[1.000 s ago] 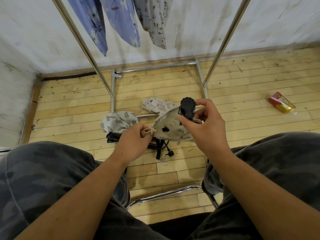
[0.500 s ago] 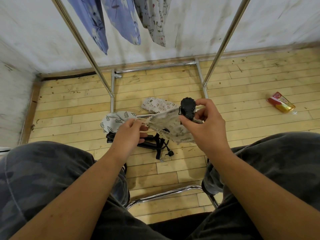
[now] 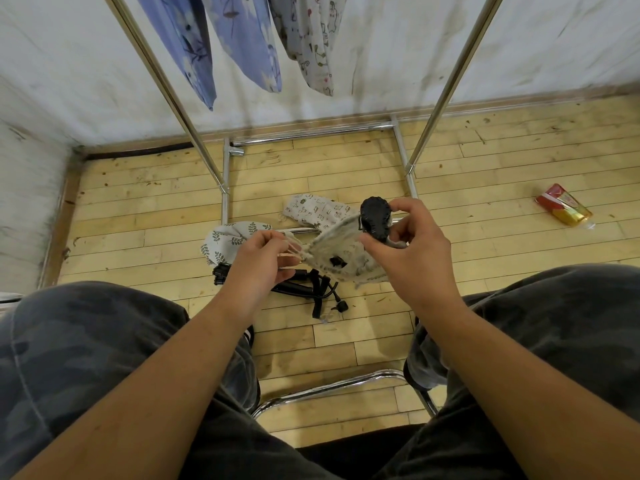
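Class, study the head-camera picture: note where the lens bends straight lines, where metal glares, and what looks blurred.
Head view: the wide lens splays the rack poles outward and bows the floorboards; glare streaks the chrome chair rail; the hanging cloths at the top edge look smeared, while the left hand, right hand and printed pouch are fairly sharp; light is soft, shadows faint.

Wooden floor (image 3: 138,216), leaf-print pouch (image 3: 225,239), black straps (image 3: 311,289), red packet (image 3: 562,209)
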### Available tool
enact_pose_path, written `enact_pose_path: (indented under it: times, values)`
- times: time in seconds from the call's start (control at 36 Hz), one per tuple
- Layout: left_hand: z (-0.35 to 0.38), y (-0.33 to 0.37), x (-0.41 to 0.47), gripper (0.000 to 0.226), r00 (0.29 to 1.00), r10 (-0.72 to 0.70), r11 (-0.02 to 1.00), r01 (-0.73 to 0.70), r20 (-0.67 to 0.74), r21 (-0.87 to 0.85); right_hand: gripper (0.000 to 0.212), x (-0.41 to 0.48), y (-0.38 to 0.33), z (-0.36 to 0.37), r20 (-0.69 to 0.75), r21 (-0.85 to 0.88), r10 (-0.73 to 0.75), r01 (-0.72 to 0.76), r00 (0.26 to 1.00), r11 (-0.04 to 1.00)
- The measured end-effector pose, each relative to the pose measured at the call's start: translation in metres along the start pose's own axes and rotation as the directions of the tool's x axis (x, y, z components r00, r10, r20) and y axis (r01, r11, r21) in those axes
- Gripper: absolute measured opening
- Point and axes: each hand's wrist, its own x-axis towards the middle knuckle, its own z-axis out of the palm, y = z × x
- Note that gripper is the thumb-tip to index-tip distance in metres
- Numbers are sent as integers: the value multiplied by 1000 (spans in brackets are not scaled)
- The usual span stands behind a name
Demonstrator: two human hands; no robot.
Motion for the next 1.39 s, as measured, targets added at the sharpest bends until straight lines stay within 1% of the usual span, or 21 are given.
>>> enact_pose_path:
  times: [0.14,0.22,0.33,0.39,0.44,0.5,0.56,0.61,0.69,0.72,0.75,0.83,0.86,0.92,0.97,1.03,1.14,1.25,1.33,1.39]
  values:
    - [1,0,-1,16,999,34,993,-32,-13,114,40,-1,-2,-1,1,17,1,-1,1000,1000]
    - [1,-2,-1,15,996,83,978,-73,-41,197,40,-1,-2,-1,1,18,-3,3,1000,1000]
    - [-1,-2,1,12,990,137,956,-125,-28,264,39,0,-1,-1,-16,4,-2,2,1000,1000]
    - [-1,-4,1,24,984,176,915,-153,-28,373,39,0,-1,-1,-23,1,-8,8,1000,1000]
    - [-1,-7,1,43,976,218,864,-186,-15,467,39,0,-1,-2,-23,2,-12,12,1000,1000]
    - [-2,-10,0,61,961,271,800,-257,57,542,40,0,-1,-2,-15,0,-16,16,1000,1000]
    - [-2,-12,-1,65,941,296,729,-332,161,599,41,0,-1,-2,-3,-7,-20,20,1000,1000]
    - [-2,-13,-3,63,934,280,690,-358,224,629,41,-1,-2,-2,15,-11,-27,28,1000,1000]
    - [0,-15,-3,63,944,241,644,-330,227,690,40,-2,-2,-2,49,-13,-47,48,998,999]
    - [0,-16,-3,60,948,228,627,-318,222,712,40,-2,-2,-1,57,-14,-54,55,997,998]
    - [0,-16,-2,53,951,218,609,-307,218,731,41,-2,-2,-1,65,-12,-58,59,996,998]
    - [-1,-16,-2,22,963,199,585,-266,182,766,43,-3,-2,-1,81,-2,-65,65,995,998]
    - [-1,-15,-2,16,964,205,591,-258,167,764,44,-2,-2,-1,82,-2,-66,66,994,998]
    - [-2,-16,-3,20,965,215,627,-253,149,737,44,-2,-1,0,80,-9,-67,68,995,998]
    - [-2,-13,-4,23,968,216,688,-244,128,684,44,-2,1,0,79,-25,-72,74,994,997]
    - [-2,-9,-6,21,972,206,748,-232,114,622,44,-1,3,1,79,-41,-76,79,994,996]
    - [0,-9,-6,18,983,147,864,-184,114,469,43,-1,5,1,86,-64,-67,72,994,995]
    - [1,-6,-5,17,987,107,903,-147,119,403,41,0,7,1,87,-76,-53,59,995,995]
    - [0,-3,-6,23,984,66,940,-117,165,321,41,1,9,1,86,-92,-37,45,996,995]
    - [1,0,-9,29,974,33,971,-84,223,224,41,1,10,1,87,-95,-33,41,996,995]
